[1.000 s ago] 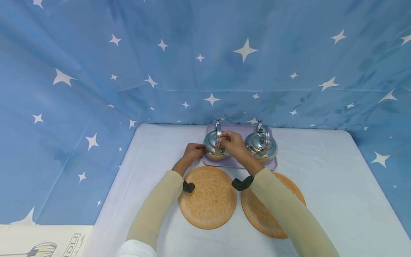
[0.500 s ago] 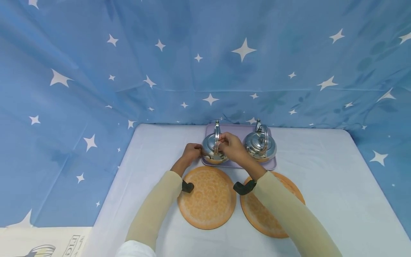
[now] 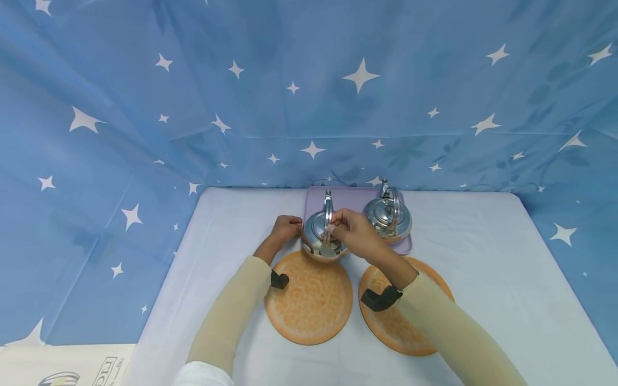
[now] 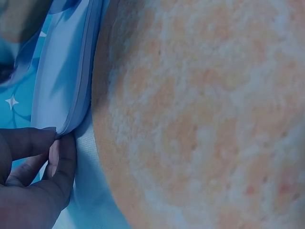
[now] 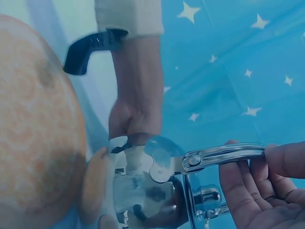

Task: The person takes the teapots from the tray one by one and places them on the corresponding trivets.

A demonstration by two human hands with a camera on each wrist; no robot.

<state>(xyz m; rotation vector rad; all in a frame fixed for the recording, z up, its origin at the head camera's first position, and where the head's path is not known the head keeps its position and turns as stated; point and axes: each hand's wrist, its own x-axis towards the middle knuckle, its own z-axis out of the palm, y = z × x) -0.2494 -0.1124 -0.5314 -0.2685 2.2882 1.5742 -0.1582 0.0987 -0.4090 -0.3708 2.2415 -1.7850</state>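
A shiny steel kettle (image 3: 316,228) hangs by its upright handle from my right hand (image 3: 356,231), whose fingers and thumb are curled round the handle (image 5: 224,155). In the head view the kettle overlaps the tray's near edge and the top of the left orange round mat (image 3: 309,300). My left hand (image 3: 286,228) pinches the corner of the lilac tray (image 4: 66,81) between thumb and fingers. A second steel kettle (image 3: 388,219) stands on the tray's right half, its handle up and spout to the back.
Another orange round mat (image 3: 396,321) lies at right, partly under my right forearm. A white cloth covers the table (image 3: 483,241). Behind it hangs a blue star-patterned curtain (image 3: 270,107). Printed cream fabric (image 3: 63,364) shows at the lower left.
My right hand has moved the left kettle up and toward me, off its spot on the tray. The left hand has stayed at the tray's corner. The view has shifted slightly.
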